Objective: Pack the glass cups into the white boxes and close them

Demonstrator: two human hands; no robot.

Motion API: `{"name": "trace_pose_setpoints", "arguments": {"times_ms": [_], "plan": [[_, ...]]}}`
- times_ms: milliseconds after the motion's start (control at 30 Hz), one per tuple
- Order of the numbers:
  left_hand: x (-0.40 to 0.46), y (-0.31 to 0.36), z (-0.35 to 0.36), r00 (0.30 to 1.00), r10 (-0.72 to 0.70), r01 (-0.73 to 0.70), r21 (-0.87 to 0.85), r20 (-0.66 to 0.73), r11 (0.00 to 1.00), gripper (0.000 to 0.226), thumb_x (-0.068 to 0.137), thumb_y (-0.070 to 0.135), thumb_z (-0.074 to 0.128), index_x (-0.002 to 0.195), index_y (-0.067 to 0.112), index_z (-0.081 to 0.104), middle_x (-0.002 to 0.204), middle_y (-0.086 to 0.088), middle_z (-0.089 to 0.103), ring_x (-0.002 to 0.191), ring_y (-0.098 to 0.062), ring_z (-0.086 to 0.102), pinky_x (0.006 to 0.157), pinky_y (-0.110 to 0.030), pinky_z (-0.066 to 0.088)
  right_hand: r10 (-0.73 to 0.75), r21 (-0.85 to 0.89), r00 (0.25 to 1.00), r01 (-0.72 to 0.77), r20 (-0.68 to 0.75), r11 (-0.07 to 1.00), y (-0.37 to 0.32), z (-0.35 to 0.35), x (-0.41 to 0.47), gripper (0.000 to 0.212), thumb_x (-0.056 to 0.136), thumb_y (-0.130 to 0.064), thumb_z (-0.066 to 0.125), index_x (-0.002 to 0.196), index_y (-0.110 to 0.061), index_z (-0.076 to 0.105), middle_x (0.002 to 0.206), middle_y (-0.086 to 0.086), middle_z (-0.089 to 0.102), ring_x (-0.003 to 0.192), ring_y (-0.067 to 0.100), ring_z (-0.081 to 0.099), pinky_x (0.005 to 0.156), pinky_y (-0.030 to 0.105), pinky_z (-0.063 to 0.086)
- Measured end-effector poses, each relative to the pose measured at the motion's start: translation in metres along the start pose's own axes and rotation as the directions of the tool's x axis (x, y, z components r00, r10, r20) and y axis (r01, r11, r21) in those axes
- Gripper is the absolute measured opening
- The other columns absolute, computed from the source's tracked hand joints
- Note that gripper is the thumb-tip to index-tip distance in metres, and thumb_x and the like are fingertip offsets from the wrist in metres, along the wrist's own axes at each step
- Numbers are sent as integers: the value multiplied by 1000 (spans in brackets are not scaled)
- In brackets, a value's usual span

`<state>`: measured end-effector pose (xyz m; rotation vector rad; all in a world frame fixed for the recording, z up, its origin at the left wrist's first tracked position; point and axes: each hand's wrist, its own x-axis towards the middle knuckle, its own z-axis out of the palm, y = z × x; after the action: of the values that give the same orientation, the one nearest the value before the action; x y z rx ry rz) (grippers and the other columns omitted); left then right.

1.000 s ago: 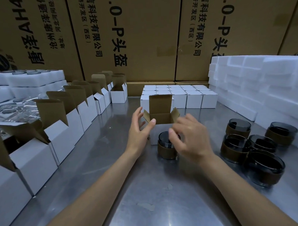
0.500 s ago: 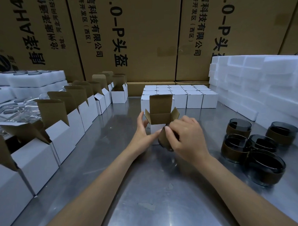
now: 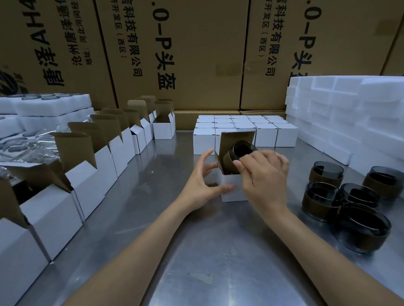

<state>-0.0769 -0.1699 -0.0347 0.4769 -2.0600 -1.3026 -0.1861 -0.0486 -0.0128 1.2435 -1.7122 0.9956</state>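
Note:
An open white box (image 3: 232, 189) with brown inner flaps stands on the metal table in the middle. My right hand (image 3: 263, 176) grips a dark glass cup (image 3: 238, 152) with a brown sleeve, tilted at the box's mouth, its lower part inside. My left hand (image 3: 203, 181) steadies the box from the left, thumb on its front face, fingers spread near the left flap. Several more sleeved glass cups (image 3: 324, 197) stand at the right.
A row of open white boxes (image 3: 87, 179) runs along the left. Closed white boxes (image 3: 264, 132) sit behind the middle one. White foam blocks (image 3: 355, 115) pile up at the right and far left. Big cardboard cartons (image 3: 193, 50) wall off the back.
My right hand has lifted the cup off the table and tipped it into the top of the box. My left hand slid down to hold the box's front.

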Motion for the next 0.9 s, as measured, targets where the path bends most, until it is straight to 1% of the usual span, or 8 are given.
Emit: {"name": "trace_pose_setpoints", "arguments": {"times_ms": [133, 300, 433, 533, 600, 667, 800, 900], "plan": [[0, 2, 0, 1000, 12, -12, 7, 10, 1000, 94, 71, 30, 83, 140, 45, 22, 135, 0, 47, 133, -12, 38, 105, -23, 30, 22, -98, 992, -10, 123, 995, 4, 5, -1, 26, 91, -29, 52, 77, -17, 71, 85, 0, 64, 100, 28, 56, 92, 38, 23], [0, 2, 0, 1000, 6, -6, 10, 28, 1000, 95, 72, 33, 81, 145, 42, 20, 140, -4, 46, 134, -16, 39, 101, -23, 33, 71, -71, 957, -53, 282, 996, 5, 8, -1, 45, 95, -42, 37, 80, -22, 76, 107, -6, 61, 119, 17, 39, 103, 41, 15], [-1, 2, 0, 1000, 14, -14, 6, 23, 1000, 90, 72, 34, 80, 140, 48, 22, 134, 2, 47, 129, -11, 42, 99, -18, 35, 140, 78, 971, -157, 195, 984, 5, 8, -2, 46, 95, -43, 29, 98, -22, 70, 123, -3, 54, 123, 14, 32, 104, 35, 19], [-1, 3, 1, 1000, 10, -11, 24, 27, 1000, 91, 73, 38, 78, 142, 50, 20, 133, 6, 43, 125, -8, 44, 95, -19, 38, 422, 338, 899, -437, 122, 834, 9, 8, 0, 41, 96, -41, 33, 123, -18, 54, 132, 1, 42, 126, 12, 32, 101, 21, 20], [-1, 3, 1, 999, 31, -32, 43, 32, 999, 89, 76, 39, 76, 145, 46, 20, 141, 5, 42, 128, -10, 44, 99, -23, 40, 550, 448, 790, -610, 272, 654, 14, 12, -3, 40, 101, -39, 35, 134, -18, 44, 135, 0, 42, 126, 12, 38, 98, 22, 26], [-1, 4, 3, 997, 58, -61, 70, 43, 996, 84, 79, 39, 73, 145, 47, 22, 147, 2, 40, 131, -12, 43, 103, -26, 40, 533, 455, 751, -660, 389, 598, 15, 14, -8, 37, 102, -35, 36, 134, -19, 44, 128, -3, 50, 121, 13, 46, 94, 25, 32], [-2, 5, 4, 993, 97, -104, 122, 63, 987, 66, 85, 35, 70, 140, 48, 35, 147, 6, 40, 130, -13, 44, 101, -25, 43, 482, 457, 785, -619, 389, 638, 13, 16, -9, 30, 101, -34, 39, 127, -25, 50, 118, -12, 55, 108, 5, 49, 90, 27, 36], [-3, 5, 4, 995, 70, -76, 105, 64, 992, 58, 85, 34, 70, 137, 38, 45, 139, 4, 45, 125, -18, 49, 104, -37, 45, 462, 448, 791, -609, 401, 655, 14, 16, -10, 30, 101, -38, 38, 122, -26, 55, 117, -11, 56, 105, 3, 49, 87, 26, 36]]}}
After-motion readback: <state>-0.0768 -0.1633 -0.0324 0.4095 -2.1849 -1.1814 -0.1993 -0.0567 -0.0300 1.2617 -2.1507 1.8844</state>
